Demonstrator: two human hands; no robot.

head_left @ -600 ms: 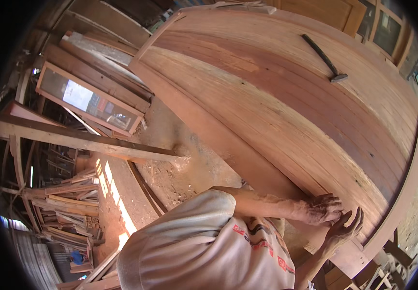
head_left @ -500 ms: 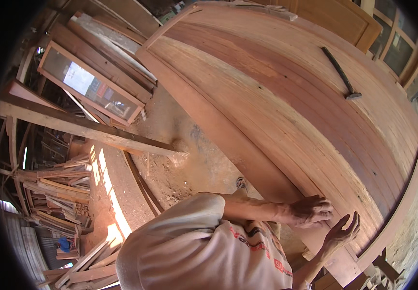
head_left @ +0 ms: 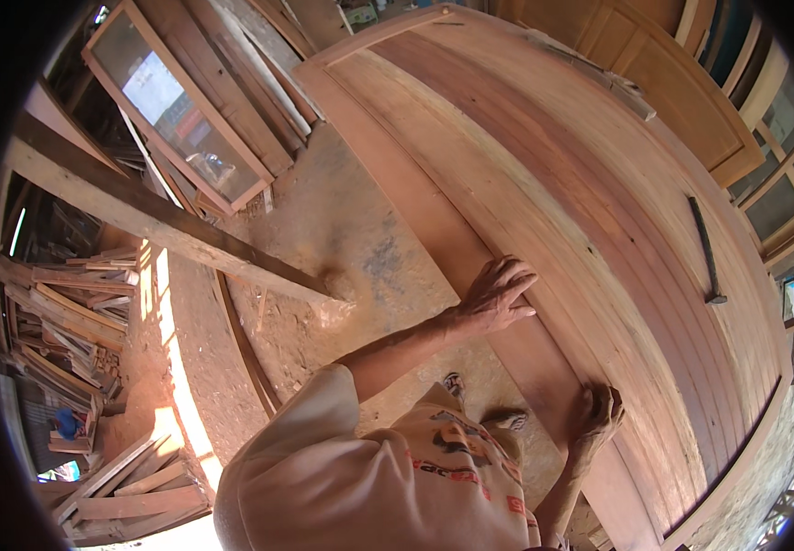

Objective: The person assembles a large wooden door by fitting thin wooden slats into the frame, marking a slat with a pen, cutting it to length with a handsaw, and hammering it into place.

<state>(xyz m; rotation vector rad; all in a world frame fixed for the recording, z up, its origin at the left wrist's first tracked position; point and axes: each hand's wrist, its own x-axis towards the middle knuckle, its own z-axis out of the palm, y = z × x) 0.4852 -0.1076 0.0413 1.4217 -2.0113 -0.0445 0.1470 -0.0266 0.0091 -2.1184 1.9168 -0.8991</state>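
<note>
A large wooden door (head_left: 590, 248) lies flat before me, its pale and reddish-brown boards set inside a plain frame. My left hand (head_left: 498, 296) rests on the door's near frame rail, fingers stretched out and apart across the inner edge, holding nothing. Further right along the same rail is my right hand (head_left: 599, 411), its fingers curled down against the wood; anything under them is hidden. Across the boards on the far side lies a hammer (head_left: 706, 257) with a long dark handle, apart from both hands.
A slim wood offcut (head_left: 631, 99) lies on the door's far edge. Beyond it leans a panelled door (head_left: 663, 83). To the left, a slanting timber post (head_left: 185, 230) meets the dirt floor, near a glazed frame (head_left: 176, 106) and stacked scrap timber (head_left: 66, 312).
My hands have moved apart: the left has slid along the rail toward the door's far-left end, and the right has come down onto the rail and curled. The view has shifted too.
</note>
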